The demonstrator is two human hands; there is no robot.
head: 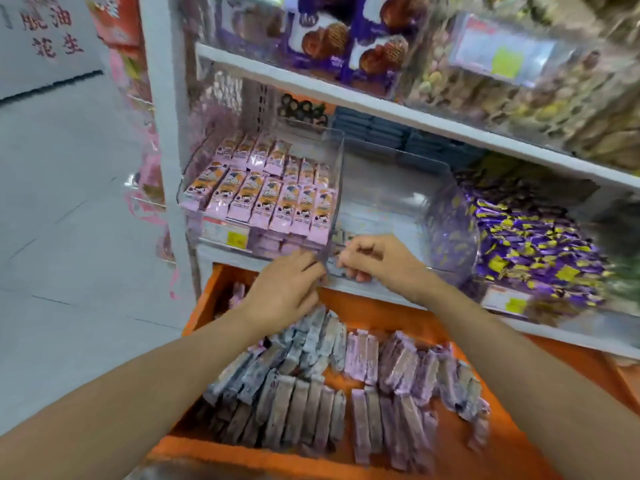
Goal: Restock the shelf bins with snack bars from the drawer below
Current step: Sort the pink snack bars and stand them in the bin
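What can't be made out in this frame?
Head view only:
- Right hand: whether its curled fingers pinch anything; blurred.
- Left hand: whether it grips the clear bin; fingertips blurred.
- Drawer bars: wrapper print, motion blur.
- Top-right bin label: text smeared.

Red 花生 on white wall sign [52, 32] — line above blurred, shelf labels [236, 239] unreadable

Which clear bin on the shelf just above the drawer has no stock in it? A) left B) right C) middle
C: the middle bin shows only bare clear walls, while pink bars fill the one to its left and purple-wrapped candies fill the one to its right.
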